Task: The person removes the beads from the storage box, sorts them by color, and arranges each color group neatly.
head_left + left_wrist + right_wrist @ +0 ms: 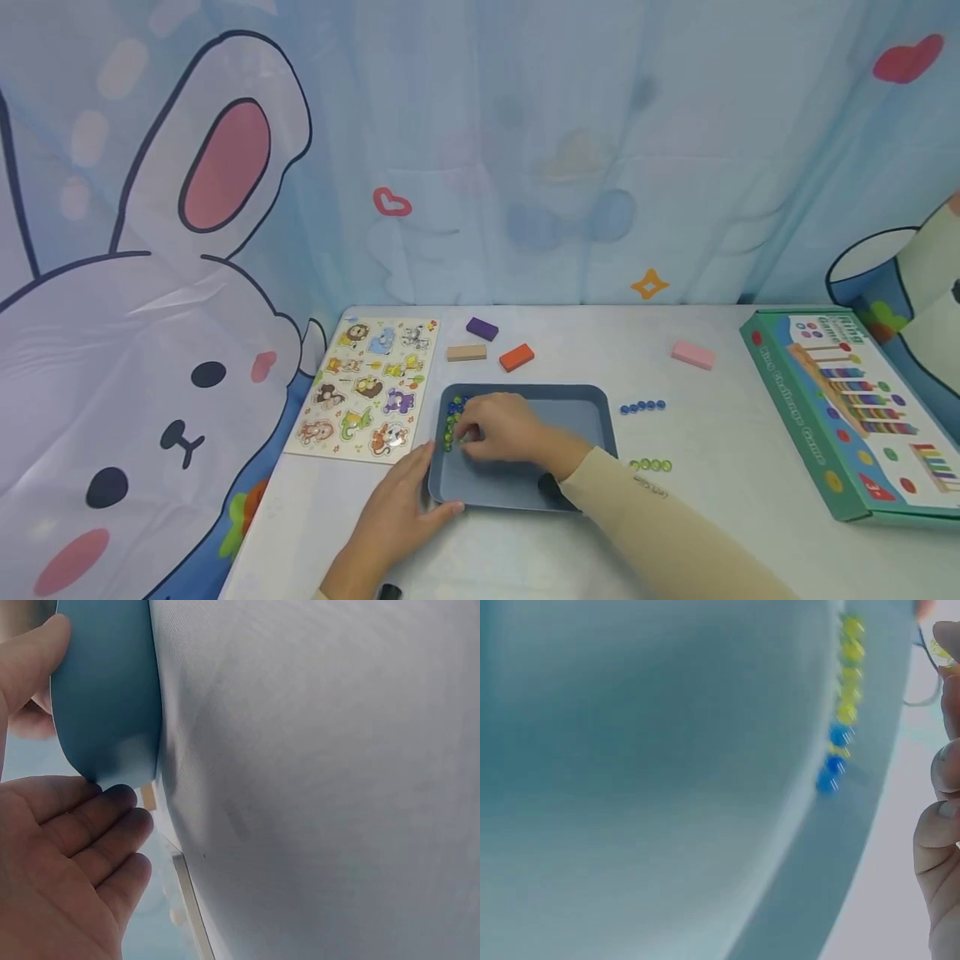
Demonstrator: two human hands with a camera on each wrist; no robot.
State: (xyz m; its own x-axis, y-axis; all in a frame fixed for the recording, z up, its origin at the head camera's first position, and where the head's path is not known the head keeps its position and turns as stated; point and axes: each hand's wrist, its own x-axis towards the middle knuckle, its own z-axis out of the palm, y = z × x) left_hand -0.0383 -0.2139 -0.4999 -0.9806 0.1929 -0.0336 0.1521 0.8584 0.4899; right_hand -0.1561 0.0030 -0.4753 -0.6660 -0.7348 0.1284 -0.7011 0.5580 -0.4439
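Observation:
A blue-grey tray (495,487) lies on the white table. Along its left wall sit small glass marbles, several blue (840,735) and several yellow-green (849,675). My right hand (501,427) reaches over the tray to that side, and its fingertips pinch a yellow-green marble (940,652), partly cut off by the right wrist view's edge. At the tray's near left corner rests my left hand (401,504), its thumb against the near wall and its fairly straight fingers touching the left side.
Right of the tray are rows of blue marbles (642,407) and green marbles (651,465). Behind it lie purple (482,328), tan (467,352) and orange (517,357) blocks; a pink block (693,354) is farther right. An animal puzzle board (367,387) lies left, a game box (862,417) right.

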